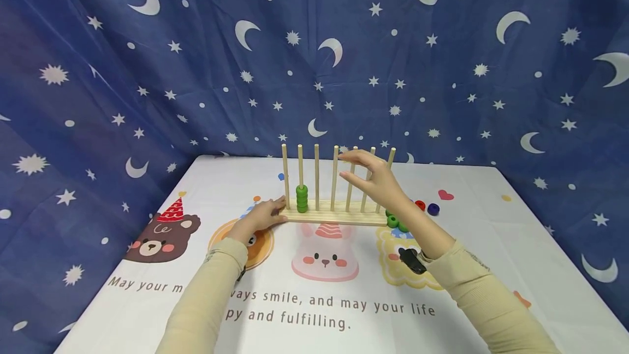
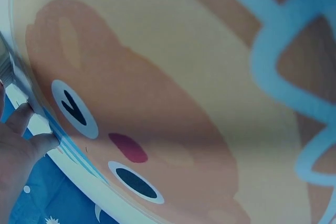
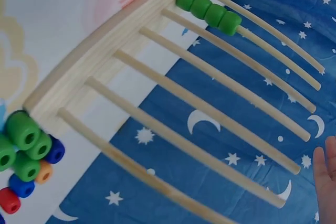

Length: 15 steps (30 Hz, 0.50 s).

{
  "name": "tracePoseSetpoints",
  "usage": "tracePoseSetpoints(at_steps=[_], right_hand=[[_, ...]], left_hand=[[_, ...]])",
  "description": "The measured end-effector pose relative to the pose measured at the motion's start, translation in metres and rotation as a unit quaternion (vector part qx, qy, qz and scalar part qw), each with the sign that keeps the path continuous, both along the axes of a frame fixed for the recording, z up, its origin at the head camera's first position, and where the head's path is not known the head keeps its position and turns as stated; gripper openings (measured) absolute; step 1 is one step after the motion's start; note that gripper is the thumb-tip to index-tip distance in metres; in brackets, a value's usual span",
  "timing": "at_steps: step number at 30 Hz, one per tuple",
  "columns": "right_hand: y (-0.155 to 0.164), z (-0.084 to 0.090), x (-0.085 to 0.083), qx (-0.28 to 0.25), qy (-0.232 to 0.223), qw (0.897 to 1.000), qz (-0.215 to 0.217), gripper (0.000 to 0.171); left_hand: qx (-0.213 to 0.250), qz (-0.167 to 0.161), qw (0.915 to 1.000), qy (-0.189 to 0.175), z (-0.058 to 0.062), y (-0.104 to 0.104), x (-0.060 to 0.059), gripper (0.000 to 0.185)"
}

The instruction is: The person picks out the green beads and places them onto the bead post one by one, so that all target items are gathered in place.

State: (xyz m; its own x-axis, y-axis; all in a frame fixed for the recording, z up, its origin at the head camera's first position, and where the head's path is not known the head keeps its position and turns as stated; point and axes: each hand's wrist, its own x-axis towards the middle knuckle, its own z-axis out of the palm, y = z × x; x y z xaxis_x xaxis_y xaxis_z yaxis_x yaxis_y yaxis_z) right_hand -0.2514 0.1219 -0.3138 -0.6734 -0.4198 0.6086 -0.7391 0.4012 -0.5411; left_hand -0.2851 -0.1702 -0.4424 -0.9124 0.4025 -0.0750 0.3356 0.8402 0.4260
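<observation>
A wooden peg rack (image 1: pixel 339 216) stands on the table, with a row of upright pegs. Several green beads (image 1: pixel 302 199) are stacked on its second peg from the left; the other pegs are bare. My left hand (image 1: pixel 260 216) holds the left end of the rack's base, thumb at the front and fingers toward the back. In the left wrist view only part of the left hand (image 2: pixel 23 140) shows. My right hand (image 1: pixel 373 178) is raised by the tops of the middle pegs, thumb and fingers apart, nothing between them. Its fingers (image 3: pixel 326 174) show at the right wrist view's edge.
Loose green beads (image 3: pixel 23 129) lie at the rack's right end, with blue beads (image 3: pixel 54 151), an orange bead (image 3: pixel 43 172) and a red bead (image 3: pixel 9 200) close by. A white printed cloth (image 1: pixel 295 326) covers the table. Behind hangs a blue star-and-moon curtain (image 1: pixel 275 92).
</observation>
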Motion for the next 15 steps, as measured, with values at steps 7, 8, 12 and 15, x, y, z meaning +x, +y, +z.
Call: tracePoseSetpoints(at_steps=[7, 8, 12, 15], right_hand=[[0.021, -0.009, 0.009, 0.015, 0.009, 1.000, -0.022, 0.032], [0.024, -0.010, 0.011, 0.016, 0.010, 0.999, -0.027, 0.031], [0.038, -0.016, 0.015, 0.022, 0.009, 0.999, -0.039, 0.029], [0.045, -0.021, 0.017, 0.024, 0.003, 0.999, -0.042, 0.028]], left_hand=[[-0.015, 0.001, 0.9999, 0.000, 0.002, 0.002, 0.002, 0.055], [-0.014, -0.002, 0.9999, 0.003, 0.001, 0.002, 0.001, 0.055], [-0.003, -0.008, 0.9999, 0.008, 0.000, 0.002, 0.000, 0.055], [0.005, -0.008, 0.9999, 0.008, -0.001, 0.000, -0.001, 0.056]])
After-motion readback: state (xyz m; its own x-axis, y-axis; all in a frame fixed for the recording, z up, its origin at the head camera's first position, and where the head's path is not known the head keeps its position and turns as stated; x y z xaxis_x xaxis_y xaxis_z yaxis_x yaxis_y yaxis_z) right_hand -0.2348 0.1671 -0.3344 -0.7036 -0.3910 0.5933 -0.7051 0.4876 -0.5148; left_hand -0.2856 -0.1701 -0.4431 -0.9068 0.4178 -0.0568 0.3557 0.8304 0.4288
